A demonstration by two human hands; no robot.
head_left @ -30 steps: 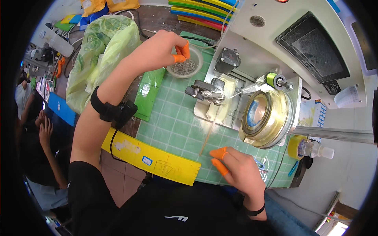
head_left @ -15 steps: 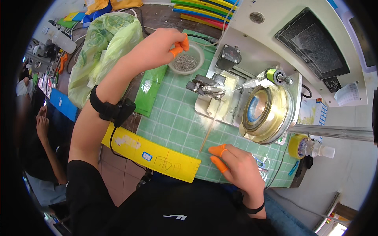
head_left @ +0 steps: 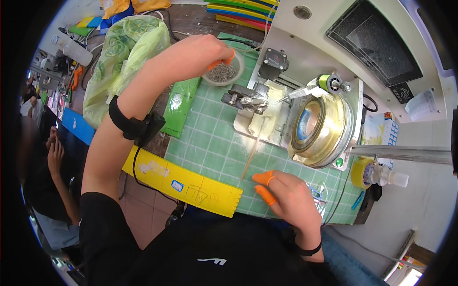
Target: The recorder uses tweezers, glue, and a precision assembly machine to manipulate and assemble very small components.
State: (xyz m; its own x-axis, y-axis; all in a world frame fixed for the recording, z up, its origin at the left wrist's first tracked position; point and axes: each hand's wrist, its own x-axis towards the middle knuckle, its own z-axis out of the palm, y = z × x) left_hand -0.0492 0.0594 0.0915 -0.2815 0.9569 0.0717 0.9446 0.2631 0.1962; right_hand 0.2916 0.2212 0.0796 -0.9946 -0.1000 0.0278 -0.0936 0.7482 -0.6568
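My left hand (head_left: 206, 51) reaches over a small pale bowl (head_left: 240, 67) at the far side of the mat. Its fingertips, in orange finger cots, are bent together down among thin silvery metal pieces (head_left: 222, 74); what they grip is hidden. My right hand (head_left: 291, 195) rests near the front of the green gridded cutting mat (head_left: 205, 148), its orange-covered thumb and forefinger apart with nothing between them. Just left of those fingertips ends a thin tan stick (head_left: 249, 161), which runs up to the light block of a bench machine (head_left: 281, 117).
A gold round part (head_left: 327, 131) and a small clamp (head_left: 248, 99) sit on the machine. A yellow strip (head_left: 186, 186) lies along the front edge, a green packet (head_left: 182, 105) near the bowl. A green plastic bag (head_left: 129, 57) stands left; tape (head_left: 361, 172) lies right.
My left hand has lowered into the bowl, its fingertips now among the metal pieces. My right hand has hardly moved. The whole view has shifted slightly.
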